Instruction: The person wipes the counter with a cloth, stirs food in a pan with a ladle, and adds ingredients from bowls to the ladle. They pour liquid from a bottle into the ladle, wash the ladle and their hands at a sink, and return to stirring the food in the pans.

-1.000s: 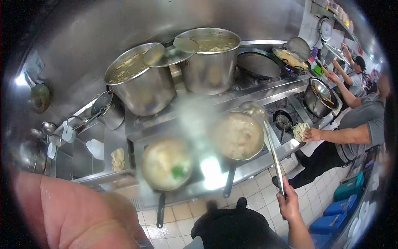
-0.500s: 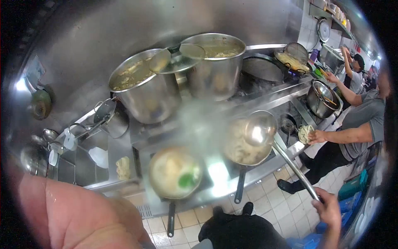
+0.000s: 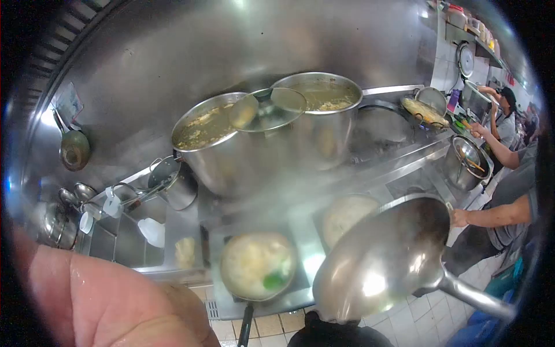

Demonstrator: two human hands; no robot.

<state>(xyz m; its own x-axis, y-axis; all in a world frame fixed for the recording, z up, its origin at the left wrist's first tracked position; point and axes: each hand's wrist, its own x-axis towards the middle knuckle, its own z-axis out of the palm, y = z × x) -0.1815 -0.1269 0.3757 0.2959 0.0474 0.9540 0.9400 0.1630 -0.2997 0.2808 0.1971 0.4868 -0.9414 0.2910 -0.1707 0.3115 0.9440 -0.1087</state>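
A large metal ladle (image 3: 381, 260) is close to the camera, its bowl covering much of the lower right. Its handle (image 3: 483, 298) runs off toward the right edge, and my right hand is out of view. My left hand (image 3: 121, 301) fills the lower left corner very near the camera; its fingers cannot be made out. Just right of it, a pan (image 3: 250, 299) of pale, steaming food with a green patch (image 3: 276, 280) sits on the stove. Behind the ladle, a second pan (image 3: 346, 217) of pale liquid is partly hidden.
Two tall stockpots (image 3: 217, 168) of broth stand at the back, a glass lid (image 3: 269, 110) resting across their rims. A smaller pot (image 3: 176, 188) and a folded cloth (image 3: 185, 253) lie left. At right, a co-worker's hand (image 3: 461, 218) is near the ladle; a metal bowl (image 3: 468, 156) stands beyond.
The ladle has risen from above the right pan to near the camera, and my right hand has left the view. The camera's view has shifted, so the stove sits lower and farther right.
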